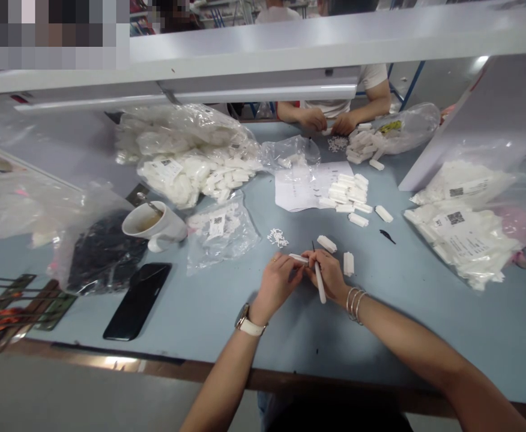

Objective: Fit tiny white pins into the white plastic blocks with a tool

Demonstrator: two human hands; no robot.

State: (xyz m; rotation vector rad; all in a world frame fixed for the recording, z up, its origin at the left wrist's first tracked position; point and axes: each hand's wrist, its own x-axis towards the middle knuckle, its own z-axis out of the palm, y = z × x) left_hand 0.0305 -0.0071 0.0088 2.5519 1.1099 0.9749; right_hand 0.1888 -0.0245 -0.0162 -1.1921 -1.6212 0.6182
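Head view: left hand [277,277] pinched a white plastic piece [298,259], best kept steady, while right hand [331,275] held a white-handled tool [319,284].

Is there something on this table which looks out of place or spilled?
The white mug looks a little out of place: it holds a brownish drink and a spoon, yet stands between plastic bags, near the black phone. No spill shows. One small black piece also lies apart from the white parts.
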